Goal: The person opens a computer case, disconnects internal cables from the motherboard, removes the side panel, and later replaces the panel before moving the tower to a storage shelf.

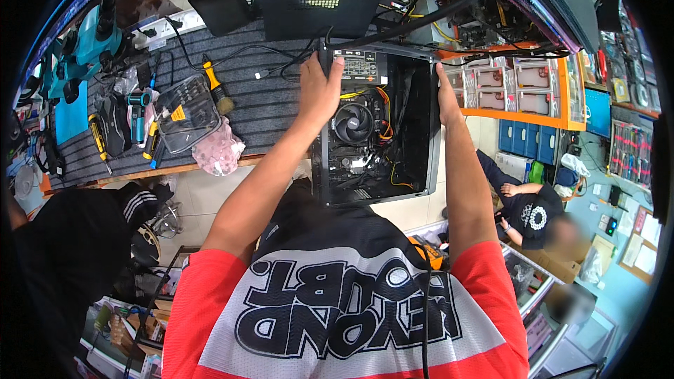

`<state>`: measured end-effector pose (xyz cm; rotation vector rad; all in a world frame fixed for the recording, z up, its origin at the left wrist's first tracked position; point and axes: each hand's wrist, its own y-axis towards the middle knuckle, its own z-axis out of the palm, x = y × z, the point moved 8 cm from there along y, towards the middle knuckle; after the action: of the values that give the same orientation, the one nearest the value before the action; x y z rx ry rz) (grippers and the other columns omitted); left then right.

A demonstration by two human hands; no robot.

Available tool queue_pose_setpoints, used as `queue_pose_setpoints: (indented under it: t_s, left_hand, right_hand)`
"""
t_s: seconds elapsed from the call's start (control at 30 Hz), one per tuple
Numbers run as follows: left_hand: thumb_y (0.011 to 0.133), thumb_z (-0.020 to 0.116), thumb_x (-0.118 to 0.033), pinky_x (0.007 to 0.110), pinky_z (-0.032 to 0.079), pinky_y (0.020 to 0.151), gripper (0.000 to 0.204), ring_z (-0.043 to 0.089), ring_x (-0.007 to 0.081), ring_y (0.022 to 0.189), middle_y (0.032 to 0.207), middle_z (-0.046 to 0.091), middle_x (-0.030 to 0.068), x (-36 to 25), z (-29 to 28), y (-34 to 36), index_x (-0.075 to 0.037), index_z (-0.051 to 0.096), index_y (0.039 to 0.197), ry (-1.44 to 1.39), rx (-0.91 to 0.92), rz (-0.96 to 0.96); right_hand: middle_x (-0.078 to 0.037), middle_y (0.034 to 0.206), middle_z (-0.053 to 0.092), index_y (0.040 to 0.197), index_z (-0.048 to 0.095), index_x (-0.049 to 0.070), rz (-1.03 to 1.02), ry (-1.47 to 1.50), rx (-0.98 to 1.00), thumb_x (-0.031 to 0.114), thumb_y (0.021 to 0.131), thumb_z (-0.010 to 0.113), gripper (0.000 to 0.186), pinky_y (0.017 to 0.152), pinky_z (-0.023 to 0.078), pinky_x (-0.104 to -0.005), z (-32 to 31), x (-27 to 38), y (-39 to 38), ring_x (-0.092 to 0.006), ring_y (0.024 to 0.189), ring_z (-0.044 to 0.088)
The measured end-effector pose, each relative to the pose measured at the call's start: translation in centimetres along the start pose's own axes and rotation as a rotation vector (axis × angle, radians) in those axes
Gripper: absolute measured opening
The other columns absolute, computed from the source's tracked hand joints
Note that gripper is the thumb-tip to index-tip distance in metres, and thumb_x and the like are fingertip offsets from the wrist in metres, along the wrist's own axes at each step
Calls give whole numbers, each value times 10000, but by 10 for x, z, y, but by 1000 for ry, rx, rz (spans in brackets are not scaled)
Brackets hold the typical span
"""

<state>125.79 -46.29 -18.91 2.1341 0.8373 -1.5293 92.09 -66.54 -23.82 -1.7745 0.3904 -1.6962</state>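
Note:
A black computer case with its side open stands in front of me at the bench's edge. Inside it show a round cooling fan, a motherboard and yellow and black cables. The power supply with a printed label sits at its far end. My left hand is closed over the case's left edge, its thumb at the power supply. My right hand holds the case's right side, fingers stretched along the outer wall and partly hidden behind it.
On the grey ribbed mat lie a yellow-handled brush, a clear plastic box, a pink cloth and screwdrivers. Another dark case stands behind. An orange drawer rack is at right. Other people are nearby.

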Motion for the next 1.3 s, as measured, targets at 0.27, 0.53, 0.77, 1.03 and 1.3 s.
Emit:
queue_pose_setpoints:
  t_s: [0.27, 0.53, 0.77, 1.03, 1.3]
  left_hand:
    - [1139, 549, -317, 534, 464, 1117, 557, 585, 500, 1283, 1367, 597, 330, -7, -5, -4, 124, 513, 1477, 77, -37, 79]
    - [1137, 556, -306, 531, 463, 1102, 511, 594, 488, 1273, 1332, 612, 309, -13, -6, -8, 81, 541, 1470, 62, -53, 67]
    - [1150, 530, -383, 484, 448, 1149, 566, 585, 458, 1337, 1401, 605, 291, 1, 0, -6, 62, 544, 1499, 99, -39, 15]
    - [1140, 542, -363, 474, 442, 1162, 551, 575, 451, 1365, 1433, 606, 290, -5, 1, -7, 55, 556, 1500, 103, -37, 5]
    - [1145, 537, -371, 472, 439, 1175, 555, 572, 453, 1384, 1457, 603, 294, -5, 0, -8, 51, 560, 1505, 142, -34, 4]
  right_hand:
    - [-75, 1174, 800, 1298, 764, 106, 129, 117, 201, 657, 1023, 663, 624, 954, 599, -339, 21, 8, -8, -184, 1031, 759]
    - [-100, 1258, 785, 1420, 713, 105, 97, 5, 208, 825, 913, 652, 883, 962, 612, -372, 12, -3, 9, -225, 1077, 761]
    - [-112, 1322, 741, 1483, 662, 119, 133, -16, 200, 897, 857, 653, 998, 1003, 569, -414, 5, -7, 14, -261, 1161, 700]
    - [-179, 1507, 652, 1529, 604, 11, -9, -53, 265, 814, 946, 634, 992, 1177, 444, -410, -1, -4, 28, -292, 1351, 616]
    - [-187, 1508, 650, 1532, 600, 22, -29, -123, 298, 803, 974, 604, 960, 1192, 437, -414, 3, 2, 19, -299, 1379, 605]
